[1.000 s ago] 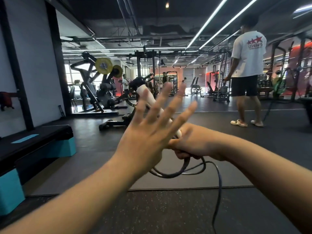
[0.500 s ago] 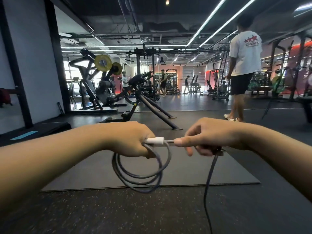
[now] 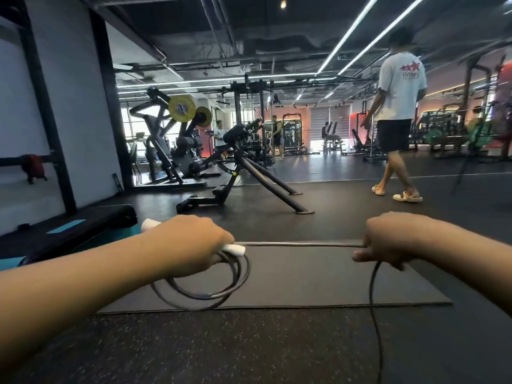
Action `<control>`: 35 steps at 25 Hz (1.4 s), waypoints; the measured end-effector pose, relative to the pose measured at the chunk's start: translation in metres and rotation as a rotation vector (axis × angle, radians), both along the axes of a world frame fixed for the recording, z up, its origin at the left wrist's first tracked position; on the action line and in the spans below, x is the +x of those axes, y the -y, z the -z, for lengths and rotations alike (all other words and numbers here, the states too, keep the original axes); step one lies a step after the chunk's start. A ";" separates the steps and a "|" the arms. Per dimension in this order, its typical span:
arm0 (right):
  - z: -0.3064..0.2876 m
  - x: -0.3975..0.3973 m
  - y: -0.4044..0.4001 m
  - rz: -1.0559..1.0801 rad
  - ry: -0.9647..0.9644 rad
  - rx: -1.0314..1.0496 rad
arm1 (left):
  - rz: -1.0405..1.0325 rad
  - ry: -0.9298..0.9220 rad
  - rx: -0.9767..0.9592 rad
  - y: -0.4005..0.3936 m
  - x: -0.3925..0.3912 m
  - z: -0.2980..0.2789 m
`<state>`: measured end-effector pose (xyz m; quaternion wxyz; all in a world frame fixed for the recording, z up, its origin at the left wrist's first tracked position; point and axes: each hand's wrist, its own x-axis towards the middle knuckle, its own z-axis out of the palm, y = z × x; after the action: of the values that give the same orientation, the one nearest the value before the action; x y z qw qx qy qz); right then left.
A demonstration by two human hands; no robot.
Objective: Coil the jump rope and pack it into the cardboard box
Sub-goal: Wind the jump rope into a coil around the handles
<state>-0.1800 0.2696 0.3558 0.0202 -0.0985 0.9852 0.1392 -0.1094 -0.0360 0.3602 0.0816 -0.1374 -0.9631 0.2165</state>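
Note:
My left hand is closed around the white handle of the jump rope, with several dark loops of cord hanging below it. A straight stretch of the jump rope runs taut from the handle to my right hand, which pinches the cord. From the right hand the rest of the cord drops down and out of the frame's bottom edge. The cardboard box is not in view.
A dark exercise mat lies on the speckled gym floor below my hands. A black and teal step platform sits at the left. A slanted bench machine stands ahead, and a person in a white shirt walks at the right.
My hands have moved apart, drawing a straight length of cord between them. One second ago my left hand was spread open in front of the handle; it now grips the handle and loops.

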 end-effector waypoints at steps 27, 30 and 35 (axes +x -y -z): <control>0.026 0.001 -0.015 -0.364 0.428 -1.280 | 0.193 0.343 2.313 -0.050 -0.019 -0.009; 0.034 0.001 0.020 -0.495 0.459 -1.533 | 0.223 0.143 2.756 -0.075 -0.028 -0.003; 0.063 0.009 0.063 -0.604 0.519 -1.893 | -0.101 -0.099 3.067 -0.106 -0.032 -0.002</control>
<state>-0.1709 0.2062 0.2927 0.1109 -0.3449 0.5906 -0.7211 -0.1416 0.0697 0.3625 0.1638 0.1152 -0.2523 -0.9467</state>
